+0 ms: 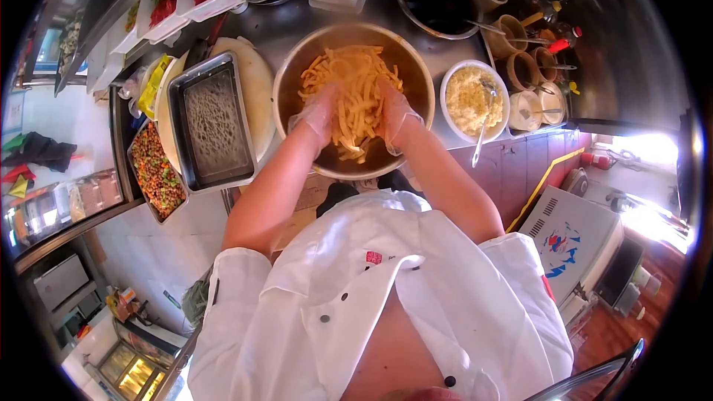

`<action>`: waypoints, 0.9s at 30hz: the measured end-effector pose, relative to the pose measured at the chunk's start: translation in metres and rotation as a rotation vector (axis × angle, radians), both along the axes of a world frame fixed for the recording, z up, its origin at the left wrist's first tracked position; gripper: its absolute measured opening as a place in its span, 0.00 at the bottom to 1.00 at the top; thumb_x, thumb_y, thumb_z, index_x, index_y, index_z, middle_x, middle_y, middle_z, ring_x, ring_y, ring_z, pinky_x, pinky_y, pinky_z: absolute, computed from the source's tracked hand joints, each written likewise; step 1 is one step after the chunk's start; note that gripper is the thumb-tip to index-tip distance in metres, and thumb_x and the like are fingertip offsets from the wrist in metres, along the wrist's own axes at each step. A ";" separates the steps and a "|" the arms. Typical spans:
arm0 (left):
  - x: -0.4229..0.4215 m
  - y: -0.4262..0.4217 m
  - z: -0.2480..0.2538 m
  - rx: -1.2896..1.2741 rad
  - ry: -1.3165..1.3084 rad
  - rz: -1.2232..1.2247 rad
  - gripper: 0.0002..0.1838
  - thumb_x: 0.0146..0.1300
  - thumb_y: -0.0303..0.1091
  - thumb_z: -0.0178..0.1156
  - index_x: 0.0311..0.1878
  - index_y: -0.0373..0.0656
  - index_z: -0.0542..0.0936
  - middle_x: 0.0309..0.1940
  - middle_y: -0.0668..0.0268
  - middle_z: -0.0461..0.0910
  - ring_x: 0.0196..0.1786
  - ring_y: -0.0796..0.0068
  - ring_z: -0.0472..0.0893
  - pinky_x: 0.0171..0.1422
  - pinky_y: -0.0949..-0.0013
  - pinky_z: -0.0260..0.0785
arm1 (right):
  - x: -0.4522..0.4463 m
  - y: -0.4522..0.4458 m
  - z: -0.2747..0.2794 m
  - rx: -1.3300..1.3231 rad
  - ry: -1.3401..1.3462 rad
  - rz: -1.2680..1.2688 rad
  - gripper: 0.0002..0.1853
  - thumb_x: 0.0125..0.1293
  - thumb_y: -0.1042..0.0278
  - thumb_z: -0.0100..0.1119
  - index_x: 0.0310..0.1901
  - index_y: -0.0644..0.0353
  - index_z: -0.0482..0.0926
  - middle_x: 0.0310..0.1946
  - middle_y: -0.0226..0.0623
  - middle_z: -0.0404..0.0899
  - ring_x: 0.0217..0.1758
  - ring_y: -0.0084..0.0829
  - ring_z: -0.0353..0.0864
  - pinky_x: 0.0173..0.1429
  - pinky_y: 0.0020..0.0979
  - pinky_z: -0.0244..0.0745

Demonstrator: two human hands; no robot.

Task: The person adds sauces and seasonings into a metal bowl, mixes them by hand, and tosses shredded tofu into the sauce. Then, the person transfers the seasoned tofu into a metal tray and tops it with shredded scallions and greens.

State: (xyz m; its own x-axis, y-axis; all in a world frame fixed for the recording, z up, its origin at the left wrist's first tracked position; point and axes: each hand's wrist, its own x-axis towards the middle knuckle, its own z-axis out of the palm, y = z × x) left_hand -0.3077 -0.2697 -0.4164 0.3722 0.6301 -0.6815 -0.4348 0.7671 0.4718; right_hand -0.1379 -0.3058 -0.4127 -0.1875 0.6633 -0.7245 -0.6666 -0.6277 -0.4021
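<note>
My left hand point(319, 115) and right hand point(396, 113), half-buried, flank strips point(355, 100) in a bowl point(418, 82); I cannot tell if they grip. Gentle scooping should limit breakage.

We have long yellow strips point(356, 115) in the round silver metal bowl point(421, 85); left of it sits a rectangular dark metal tray point(220, 168), right of it a round white bowl point(444, 104).

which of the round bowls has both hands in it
The large steel bowl in the middle: left hand and right hand are among its yellowish strips. The dark-liquid bowl and white bowl have no hands inside.
</note>
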 end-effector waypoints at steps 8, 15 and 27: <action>-0.038 -0.018 0.017 -0.291 0.429 -0.041 0.36 0.78 0.61 0.50 0.79 0.48 0.67 0.73 0.56 0.75 0.72 0.53 0.78 0.79 0.36 0.60 | 0.052 0.043 -0.020 0.362 -0.928 0.740 0.41 0.76 0.35 0.49 0.77 0.62 0.64 0.72 0.45 0.75 0.75 0.44 0.73 0.74 0.53 0.66; 0.016 -0.029 -0.085 -0.299 0.060 0.312 0.34 0.78 0.63 0.49 0.73 0.47 0.73 0.68 0.50 0.78 0.67 0.50 0.81 0.68 0.37 0.75 | 0.032 0.062 -0.067 -0.280 -0.596 0.266 0.49 0.76 0.22 0.34 0.80 0.60 0.62 0.74 0.47 0.73 0.75 0.48 0.74 0.76 0.52 0.69; -0.018 -0.026 -0.043 -0.052 -0.025 0.105 0.32 0.76 0.49 0.63 0.74 0.41 0.71 0.69 0.54 0.79 0.67 0.55 0.82 0.73 0.48 0.75 | 0.042 0.021 -0.081 0.558 -0.613 0.630 0.33 0.78 0.54 0.52 0.79 0.58 0.62 0.69 0.52 0.77 0.69 0.46 0.80 0.70 0.43 0.76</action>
